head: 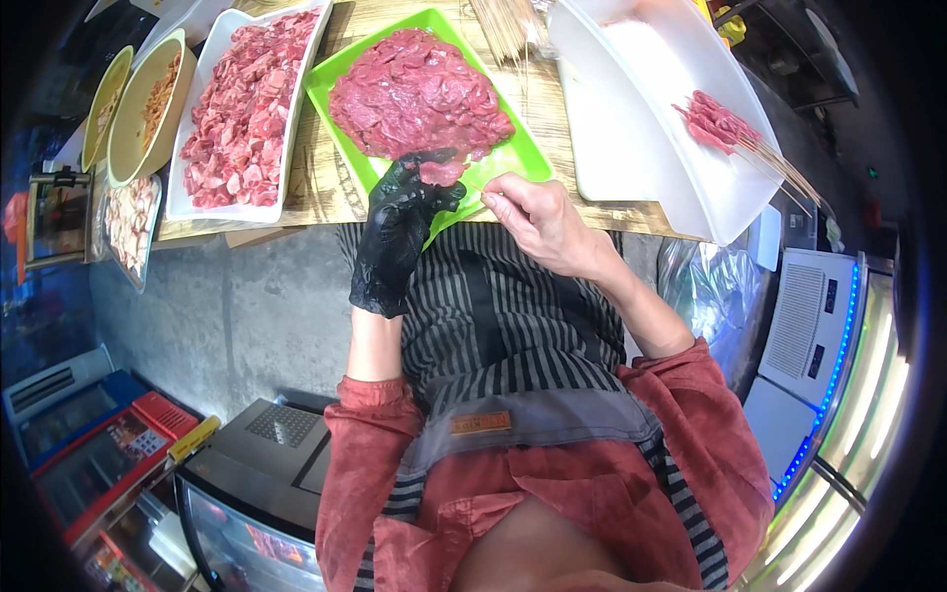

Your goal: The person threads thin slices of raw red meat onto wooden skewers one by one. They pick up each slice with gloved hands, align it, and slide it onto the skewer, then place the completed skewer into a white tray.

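Note:
My left hand, in a black glove, pinches a slice of raw meat over the near end of a green tray. A large heap of raw red meat slices fills the far part of that tray. Bare and ungloved, my right hand grips a thin wooden skewer between thumb and forefinger, just right of the slice. The skewer points left toward the meat; most of it is hidden in my fingers, and I cannot tell whether its tip is in the slice.
A white tray of cut meat stands left, beside yellow bowls and a tray of pale pieces. Loose skewers lie at the back. On the right, skewered meat rests in a white plastic bin.

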`<state>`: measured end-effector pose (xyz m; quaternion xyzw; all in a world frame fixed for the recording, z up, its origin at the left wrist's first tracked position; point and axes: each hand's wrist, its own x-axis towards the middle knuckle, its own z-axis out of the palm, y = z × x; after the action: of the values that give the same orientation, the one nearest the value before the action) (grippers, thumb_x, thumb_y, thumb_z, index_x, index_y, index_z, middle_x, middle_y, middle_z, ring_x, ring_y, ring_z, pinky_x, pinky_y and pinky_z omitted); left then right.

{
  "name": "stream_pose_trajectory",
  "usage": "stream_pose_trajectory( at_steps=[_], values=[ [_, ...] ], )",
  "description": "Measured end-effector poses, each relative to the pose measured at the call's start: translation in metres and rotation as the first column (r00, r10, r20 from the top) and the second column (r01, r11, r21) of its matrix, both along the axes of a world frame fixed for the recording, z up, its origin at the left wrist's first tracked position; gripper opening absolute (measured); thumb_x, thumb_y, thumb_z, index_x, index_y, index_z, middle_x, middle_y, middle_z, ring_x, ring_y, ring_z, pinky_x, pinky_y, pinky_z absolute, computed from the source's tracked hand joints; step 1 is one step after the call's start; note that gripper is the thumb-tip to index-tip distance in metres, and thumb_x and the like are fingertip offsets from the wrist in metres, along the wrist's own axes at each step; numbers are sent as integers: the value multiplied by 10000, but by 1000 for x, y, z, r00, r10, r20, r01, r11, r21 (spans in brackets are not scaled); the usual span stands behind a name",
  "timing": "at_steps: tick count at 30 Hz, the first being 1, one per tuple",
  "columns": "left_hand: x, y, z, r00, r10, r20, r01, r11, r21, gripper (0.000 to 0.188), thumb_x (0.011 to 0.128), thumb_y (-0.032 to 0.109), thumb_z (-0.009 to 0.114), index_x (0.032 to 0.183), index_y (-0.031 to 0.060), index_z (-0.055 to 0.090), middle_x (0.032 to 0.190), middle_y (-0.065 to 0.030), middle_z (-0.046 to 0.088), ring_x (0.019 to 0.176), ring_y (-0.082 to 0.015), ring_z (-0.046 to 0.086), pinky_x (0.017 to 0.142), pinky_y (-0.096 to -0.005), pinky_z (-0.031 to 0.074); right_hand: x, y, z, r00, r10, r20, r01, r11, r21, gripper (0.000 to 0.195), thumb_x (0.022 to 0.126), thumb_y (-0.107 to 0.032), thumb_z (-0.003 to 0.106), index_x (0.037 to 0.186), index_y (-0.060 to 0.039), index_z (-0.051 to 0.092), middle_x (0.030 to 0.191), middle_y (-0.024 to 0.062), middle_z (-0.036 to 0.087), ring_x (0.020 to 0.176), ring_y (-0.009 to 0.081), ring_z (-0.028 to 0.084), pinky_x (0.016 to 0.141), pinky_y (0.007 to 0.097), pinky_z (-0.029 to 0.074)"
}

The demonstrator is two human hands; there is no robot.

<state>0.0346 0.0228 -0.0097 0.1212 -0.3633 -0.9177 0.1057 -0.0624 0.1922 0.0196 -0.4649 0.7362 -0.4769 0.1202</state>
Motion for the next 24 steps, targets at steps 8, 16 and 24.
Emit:
stream_pose_trajectory(
  at_steps=[8, 16, 24],
  values=[
    [-4, 7, 14, 997, 25, 72, -12, 984, -178, 258, 801, 44, 631, 1044, 2, 555, 949, -64, 609, 859, -145, 589, 794, -280, 476, 4, 2, 16, 1000, 17, 5, -17, 1000, 12, 98, 866, -86, 548, 836, 7, 554, 649, 180, 557, 590, 324, 579, 531, 372, 437],
    [2, 12, 24, 996, 69, 61, -63, 993, -104, 323, 800, 38, 619, 1110, 5, 532, 996, -66, 612, 889, -139, 594, 757, -242, 471, 7, 6, 20, 999, 43, -3, -43, 999, 8, 92, 863, -74, 551, 832, 13, 553, 657, 181, 551, 591, 323, 570, 532, 376, 430],
    [0, 10, 25, 999, -29, 33, 31, 997, -74, 341, 800, 33, 619, 1130, -5, 542, 1003, -60, 615, 909, -127, 588, 777, -242, 468, 7, 5, 26, 998, 55, -42, -55, 998, -14, 82, 849, -59, 566, 828, 19, 552, 679, 178, 560, 607, 329, 575, 537, 375, 434]
  ],
)
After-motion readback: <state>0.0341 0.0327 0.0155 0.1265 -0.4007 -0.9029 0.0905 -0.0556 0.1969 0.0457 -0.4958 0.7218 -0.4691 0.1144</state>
